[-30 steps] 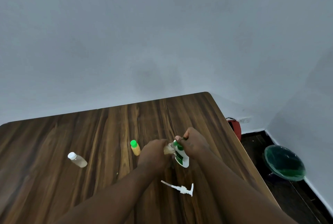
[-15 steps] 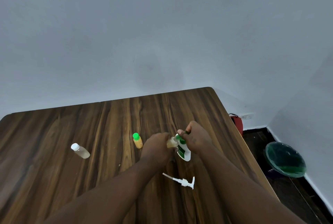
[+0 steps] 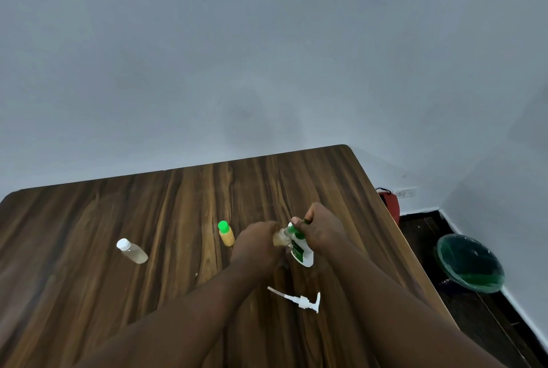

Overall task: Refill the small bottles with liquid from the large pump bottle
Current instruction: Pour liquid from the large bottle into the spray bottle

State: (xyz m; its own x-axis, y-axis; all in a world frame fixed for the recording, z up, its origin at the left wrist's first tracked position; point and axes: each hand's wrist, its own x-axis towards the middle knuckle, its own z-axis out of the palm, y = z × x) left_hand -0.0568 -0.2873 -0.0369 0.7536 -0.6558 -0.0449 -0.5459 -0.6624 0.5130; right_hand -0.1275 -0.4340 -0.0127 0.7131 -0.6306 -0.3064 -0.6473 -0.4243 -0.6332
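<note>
My left hand (image 3: 256,244) is closed around a small clear bottle (image 3: 279,238) of amber liquid, tilted with its mouth to the right. My right hand (image 3: 321,232) grips the large white bottle (image 3: 303,252) with the green label near its green top, which meets the small bottle's mouth. I cannot tell whether liquid is flowing. The white pump head (image 3: 302,301) with its tube lies loose on the wooden table (image 3: 178,204), in front of my hands. A small green-capped bottle (image 3: 226,234) with orange liquid stands left of my hands. Farther left stands a white-capped small bottle (image 3: 132,251).
The table's right edge runs close to my right forearm. Beyond it, on the dark floor, are a green waste bin (image 3: 470,264) and a red object (image 3: 391,207) by the wall. A grey wall rises behind the table.
Both hands keep the two bottles pressed together in the same pose. Only the view has shifted slightly; nothing on the table has moved.
</note>
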